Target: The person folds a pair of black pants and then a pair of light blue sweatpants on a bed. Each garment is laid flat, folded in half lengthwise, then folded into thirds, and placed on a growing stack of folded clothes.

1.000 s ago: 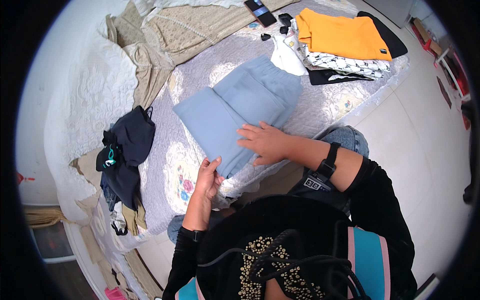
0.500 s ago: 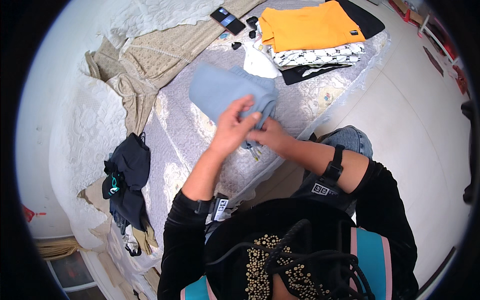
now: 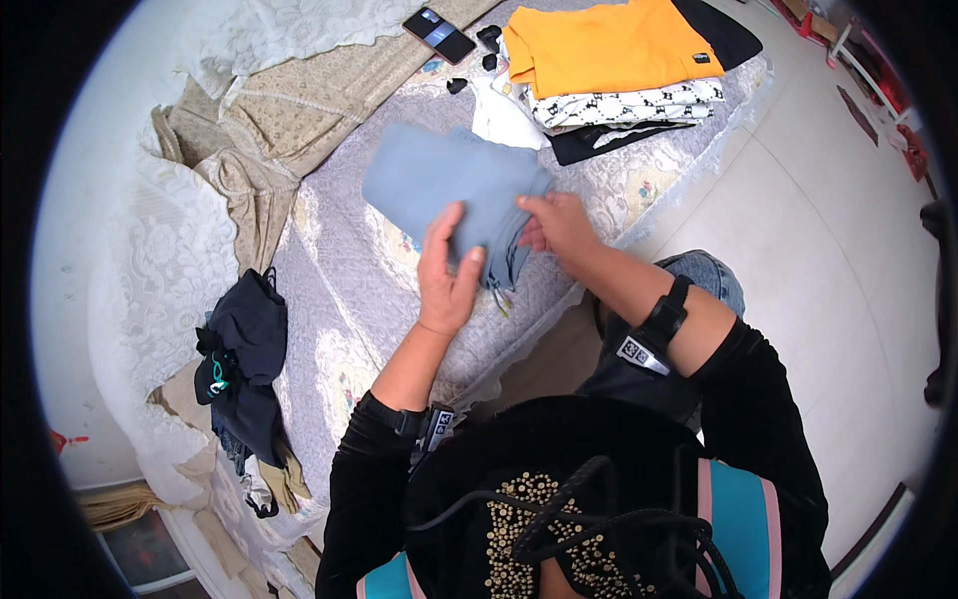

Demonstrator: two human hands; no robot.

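Note:
A folded blue-grey garment (image 3: pixel 449 175) lies on the quilted bedspread in front of me, with thin cord ends showing at its near corner. My left hand (image 3: pixel 447 275) rests against its near left edge, thumb and fingers apart. At the right edge, my right hand (image 3: pixel 561 228) grips the layered fabric, the thumb on top and the other fingers curled beneath. Just beyond the garment lies a white cloth (image 3: pixel 504 115).
A stack of folded clothes, with an orange garment (image 3: pixel 609 45) on top, sits at the far right of the bed. A phone (image 3: pixel 439 35) and small black pieces (image 3: pixel 456 86) lie left of it. Dark clothes (image 3: pixel 249 329) are heaped at left, below a rumpled beige cover (image 3: pixel 289 110).
My right hand has moved up and right along the garment's right edge. The left hand has shifted left and down, its fingers off the top. The rolled edge now lies flatter.

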